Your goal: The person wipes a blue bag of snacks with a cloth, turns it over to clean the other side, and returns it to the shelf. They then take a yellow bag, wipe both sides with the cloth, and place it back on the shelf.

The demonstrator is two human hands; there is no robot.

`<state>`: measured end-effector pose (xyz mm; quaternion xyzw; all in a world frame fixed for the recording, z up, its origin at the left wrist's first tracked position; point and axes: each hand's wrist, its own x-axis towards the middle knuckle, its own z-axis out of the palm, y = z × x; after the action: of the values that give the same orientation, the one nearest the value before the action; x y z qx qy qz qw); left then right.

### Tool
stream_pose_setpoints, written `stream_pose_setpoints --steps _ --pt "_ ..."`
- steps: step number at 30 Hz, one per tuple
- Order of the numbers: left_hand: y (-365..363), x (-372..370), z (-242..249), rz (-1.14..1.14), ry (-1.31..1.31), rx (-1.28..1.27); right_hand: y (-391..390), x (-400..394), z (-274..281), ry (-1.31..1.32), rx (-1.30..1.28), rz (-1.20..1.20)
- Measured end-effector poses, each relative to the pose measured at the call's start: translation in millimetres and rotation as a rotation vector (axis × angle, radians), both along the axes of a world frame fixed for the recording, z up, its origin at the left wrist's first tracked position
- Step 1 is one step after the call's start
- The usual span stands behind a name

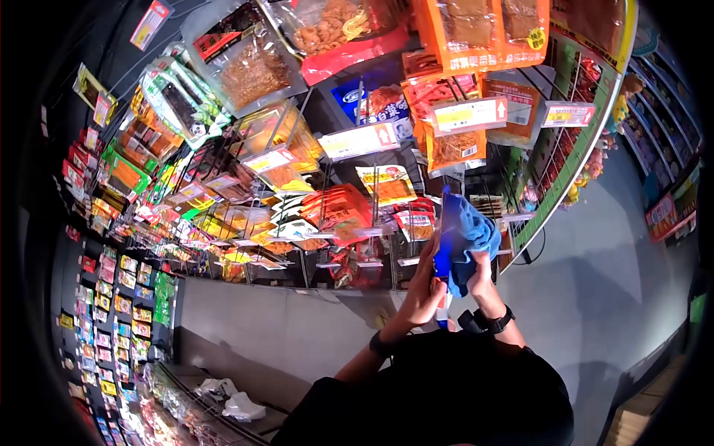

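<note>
My left hand [422, 297] is closed around a thin blue package [445, 249], seen nearly edge-on, so its printed face is hidden. Pressed against the package's right side is a crumpled blue cloth [480, 236], gripped in my right hand [482, 279]. Both hands are close together in front of my chest, just short of the snack rack. A dark band is around each wrist. Nearest beyond the hands hang a small red and white snack bag [415, 221] and a yellow and white packet [387, 184].
Wire hooks with price tags [357, 141] jut toward me, full of hanging snack bags. Large orange packs [487, 33] hang at the top right. A green side panel [559, 160] ends the rack. White plastic bags [242, 405] lie at lower left, beside grey floor [245, 320].
</note>
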<state>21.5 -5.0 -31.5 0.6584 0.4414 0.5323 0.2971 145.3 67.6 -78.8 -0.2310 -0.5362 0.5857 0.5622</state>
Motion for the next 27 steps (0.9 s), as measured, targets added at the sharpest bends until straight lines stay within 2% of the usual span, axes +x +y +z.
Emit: stream_pose_setpoints --steps 2,4,5,7,9,11,14,18,20,23,27 --pt "-2.3 6.0 9.6 0.121 0.007 0.098 4.4 -1.6 -28.1 -0.002 0.099 -0.025" --pt "0.0 -0.7 8.5 0.199 0.038 0.157 -1.5 -2.3 -62.2 -0.060 0.380 -0.065" --pt "1.3 -5.2 8.2 0.231 0.065 0.175 -5.6 -3.9 -62.4 -0.089 0.495 -0.074" --pt "-7.2 -21.2 0.3 0.220 -0.099 -0.062 -20.5 5.6 -61.5 -0.142 0.544 -0.030" --pt "-13.8 -31.9 4.0 0.204 -0.424 -0.302 -35.3 11.9 -45.1 -0.206 0.622 0.025" --pt "-20.3 -39.6 9.2 0.174 -0.669 -0.416 -45.8 14.1 -28.7 -0.273 0.679 0.088" --pt "-17.4 -52.0 17.3 0.060 -0.474 -0.390 -57.2 17.8 -10.6 -0.373 0.731 0.158" --pt "-6.8 -47.0 31.7 -0.147 -0.267 -0.207 -44.5 14.7 -25.6 -0.330 0.645 0.060" --pt "-8.5 -40.4 31.7 -0.177 -0.236 -0.153 -24.6 8.3 -39.1 -0.265 0.474 -0.028" --pt "-17.1 -25.1 25.2 -0.093 -0.208 -0.148 0.2 -3.7 -35.8 -0.136 0.154 -0.071" --pt "-12.8 -22.9 27.7 -0.066 -0.308 -0.071 -8.2 -3.5 -2.5 -0.090 0.249 0.072"
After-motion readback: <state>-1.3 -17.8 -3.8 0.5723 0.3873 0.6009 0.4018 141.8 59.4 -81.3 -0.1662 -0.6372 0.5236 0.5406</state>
